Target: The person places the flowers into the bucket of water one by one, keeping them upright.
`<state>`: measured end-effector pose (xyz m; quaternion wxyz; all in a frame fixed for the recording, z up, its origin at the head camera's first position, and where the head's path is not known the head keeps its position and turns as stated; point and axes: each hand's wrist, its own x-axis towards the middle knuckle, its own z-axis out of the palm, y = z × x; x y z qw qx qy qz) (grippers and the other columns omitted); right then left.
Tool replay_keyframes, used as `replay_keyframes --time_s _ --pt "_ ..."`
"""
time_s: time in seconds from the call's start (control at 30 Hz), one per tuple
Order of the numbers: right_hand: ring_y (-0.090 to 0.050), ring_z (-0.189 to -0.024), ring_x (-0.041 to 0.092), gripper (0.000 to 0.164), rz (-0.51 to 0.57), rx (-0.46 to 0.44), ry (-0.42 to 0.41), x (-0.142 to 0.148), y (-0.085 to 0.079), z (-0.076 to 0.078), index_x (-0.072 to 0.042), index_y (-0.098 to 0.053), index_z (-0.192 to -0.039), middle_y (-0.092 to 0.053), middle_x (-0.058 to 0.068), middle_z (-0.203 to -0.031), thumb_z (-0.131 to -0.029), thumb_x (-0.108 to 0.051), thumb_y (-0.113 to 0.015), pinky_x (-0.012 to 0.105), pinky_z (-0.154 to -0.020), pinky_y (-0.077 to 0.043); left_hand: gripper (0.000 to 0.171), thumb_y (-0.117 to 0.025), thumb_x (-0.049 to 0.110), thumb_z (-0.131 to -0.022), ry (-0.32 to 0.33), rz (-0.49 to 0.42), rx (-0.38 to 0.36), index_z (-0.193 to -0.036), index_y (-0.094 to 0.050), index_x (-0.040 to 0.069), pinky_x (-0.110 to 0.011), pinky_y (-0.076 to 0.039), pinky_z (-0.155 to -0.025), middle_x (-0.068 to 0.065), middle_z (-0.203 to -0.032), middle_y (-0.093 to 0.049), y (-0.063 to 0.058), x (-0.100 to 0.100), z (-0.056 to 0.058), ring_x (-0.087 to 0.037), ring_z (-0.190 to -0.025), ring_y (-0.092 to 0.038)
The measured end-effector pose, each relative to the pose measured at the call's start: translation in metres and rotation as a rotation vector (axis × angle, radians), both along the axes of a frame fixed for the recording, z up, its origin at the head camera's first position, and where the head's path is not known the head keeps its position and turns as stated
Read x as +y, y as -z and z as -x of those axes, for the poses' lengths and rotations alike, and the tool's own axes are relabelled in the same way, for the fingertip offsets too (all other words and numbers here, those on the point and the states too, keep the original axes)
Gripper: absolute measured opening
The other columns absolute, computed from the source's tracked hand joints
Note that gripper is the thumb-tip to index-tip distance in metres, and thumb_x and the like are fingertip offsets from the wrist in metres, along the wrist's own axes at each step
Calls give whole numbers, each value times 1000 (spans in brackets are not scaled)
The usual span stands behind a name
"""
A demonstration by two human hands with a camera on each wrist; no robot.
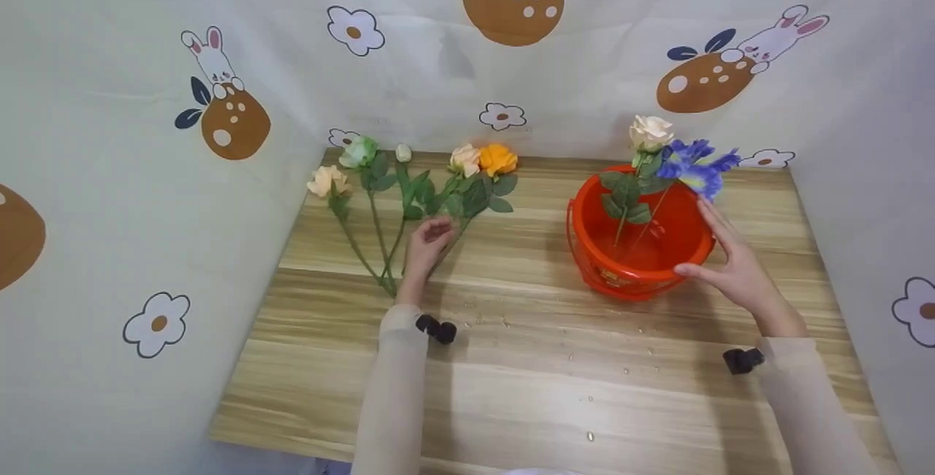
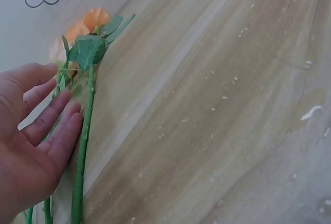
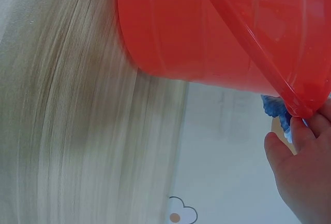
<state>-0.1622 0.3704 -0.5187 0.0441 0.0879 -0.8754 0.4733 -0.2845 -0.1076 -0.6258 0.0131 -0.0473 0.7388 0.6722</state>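
My left hand [image 1: 429,242] hovers over the stems of artificial flowers on the table, its fingers loosely bent. In the left wrist view a green stem [image 2: 84,157] passes beside the fingertips, with nothing visibly gripped. The orange rose [image 1: 498,159] and a pale pink rose [image 1: 464,161] lie beyond that hand. To its left are a peach rose [image 1: 329,181], a green rose [image 1: 359,152] and a white bud [image 1: 403,153]. My right hand [image 1: 745,281] touches the rim of a red bucket [image 1: 584,259], thumb and fingers spread. A cream rose [image 1: 650,133] and a blue iris [image 1: 697,166] stand in the bucket.
The wooden table [image 1: 511,387] has scattered clear droplets or bits on its surface. A pale curtain [image 1: 424,88] printed with rabbits and flowers surrounds the back and sides. The bucket's handle [image 3: 248,40] hangs down along its side.
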Motion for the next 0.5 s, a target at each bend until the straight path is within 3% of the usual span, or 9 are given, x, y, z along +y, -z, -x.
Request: replay_keyframes --time_s 0.13,0.3,0.5 --pt "-8 -153 41 104 -6 -11 -1 2 1 0 -14 -23 -159 -13 12 -168 -76 -1 -83 71 -116 -13 30 -68 2 -91 3 88 -49 -120 -65 -6 -28 -56 -89 -25 -120 -68 2 -2 0 -31 -109 -67" --pt "-9 -155 33 105 -7 -29 -2 6 4 2 -25 -23 -159 -13 4 -169 -76 -6 -84 69 -117 -16 32 -71 7 -89 12 197 -46 -120 -68 0 -38 -55 -96 -19 -116 -72 4 -3 2 -32 -108 -68" --pt "-9 -155 32 105 -16 -36 6 7 8 3 -25 -23 -159 -13 4 -169 -76 -5 -84 67 -117 -17 31 -72 6 -86 6 272 -65 -117 -70 3 -35 -57 -91 -15 -111 -74 6 0 4 -27 -104 -69"
